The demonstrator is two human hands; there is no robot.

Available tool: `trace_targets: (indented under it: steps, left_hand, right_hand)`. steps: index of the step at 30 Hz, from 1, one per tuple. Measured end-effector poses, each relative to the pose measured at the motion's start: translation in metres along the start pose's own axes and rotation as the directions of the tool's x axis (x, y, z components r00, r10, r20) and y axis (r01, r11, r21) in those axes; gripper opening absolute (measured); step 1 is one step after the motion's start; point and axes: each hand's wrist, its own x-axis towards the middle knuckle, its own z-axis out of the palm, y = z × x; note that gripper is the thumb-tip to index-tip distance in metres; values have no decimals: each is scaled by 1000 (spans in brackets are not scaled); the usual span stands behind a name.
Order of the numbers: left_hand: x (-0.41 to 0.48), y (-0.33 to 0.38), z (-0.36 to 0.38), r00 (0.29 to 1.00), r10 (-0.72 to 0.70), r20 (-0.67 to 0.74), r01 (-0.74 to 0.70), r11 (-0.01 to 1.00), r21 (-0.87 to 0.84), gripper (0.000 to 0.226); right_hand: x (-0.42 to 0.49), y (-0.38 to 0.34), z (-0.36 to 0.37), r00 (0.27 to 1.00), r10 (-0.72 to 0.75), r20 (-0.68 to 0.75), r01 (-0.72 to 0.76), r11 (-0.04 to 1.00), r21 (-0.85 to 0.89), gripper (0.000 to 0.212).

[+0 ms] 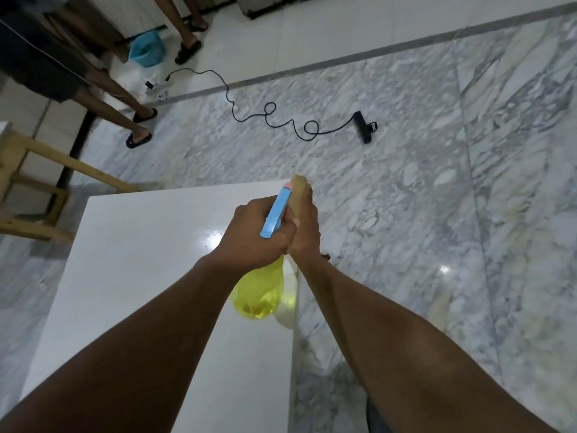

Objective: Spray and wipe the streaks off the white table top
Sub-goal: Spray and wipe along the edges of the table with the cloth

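The white table top [134,276] fills the lower left, its right edge running under my hands. My left hand [259,232] grips the neck of a spray bottle [260,295] with a yellow translucent body and a blue trigger head with a pink nozzle tip pointing away from me. My right hand [304,226] holds a tan cloth [299,187] that sticks out past its fingers, pressed against the left hand beside the bottle's head. Both hands hover over the table's right side. A glossy wet patch shines just left of my left hand.
The floor is grey-veined marble. A black power strip [363,126] with a coiled cable lies ahead on it. Two people's legs in sandals [139,126] stand at the far left near a blue bucket [146,48]. A wooden frame [40,189] stands left of the table.
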Motion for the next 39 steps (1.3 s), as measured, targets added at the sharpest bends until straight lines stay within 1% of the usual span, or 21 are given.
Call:
trace_targets:
  steps: [1,4,5,7,8,10,11,13,16,19,21,24,29,31,37,39]
  left_hand:
    - [-5,0,2,1000,2,2,-2,1000,4,21]
    - [-21,0,6,1000,4,-13,-4,999,36,21]
    - [-27,0,7,1000,0,-17,1,999,44,22]
    - [-42,0,9,1000,-10,-19,11,999,51,21]
    - [-51,-1,10,1000,-12,-22,14,999,51,19]
    - [-70,-4,11,999,-8,-40,10,999,51,15]
    - [-82,-5,12,999,-1,-53,3,999,51,13]
    - [-111,-10,14,997,16,-73,-11,998,56,10]
    - [-160,-22,18,995,15,-99,-13,1000,23,12]
    - [-226,-35,23,994,20,-111,-20,1000,3,13]
    - [-270,-45,28,995,4,-98,-3,1000,6,14]
    - [-324,-58,33,996,-32,-80,31,999,-16,21]
    - [-388,-78,46,995,-46,-90,39,997,-70,23]
    - [-408,-85,54,995,-53,-89,46,996,-72,22]
    - [-460,-104,74,992,-60,-113,48,993,-107,18]
    - [-483,-109,82,990,-57,-126,45,994,-97,19]
  right_hand:
    - [-2,5,-2,1000,0,22,0,1000,-8,47]
    - [-37,0,-7,998,63,-29,-64,998,-15,49]
    - [-58,-7,-11,999,19,-40,-20,1000,-14,53]
    - [-91,1,-13,997,-60,-41,59,998,-30,67]
    - [-103,7,-12,996,-76,-39,75,997,-28,68]
    - [-118,24,-7,988,-144,-57,138,986,-97,68]
    - [-127,29,-6,988,-148,-51,141,983,-117,67]
    - [-149,36,-6,992,-124,-33,118,984,-136,68]
    - [-199,51,-5,996,-91,-15,88,985,-147,68]
    - [-267,71,-3,999,-48,-6,46,988,-148,66]
    - [-316,86,1,1000,4,8,-3,989,-149,67]
    - [-381,105,6,999,45,-2,-45,989,-144,67]
    - [-452,129,12,996,92,-16,-93,984,-154,68]
    - [-473,137,15,996,89,-29,-93,983,-160,68]
    - [-518,159,17,1000,-15,-24,11,987,-158,67]
    - [-541,168,20,1000,-17,-24,13,988,-156,68]
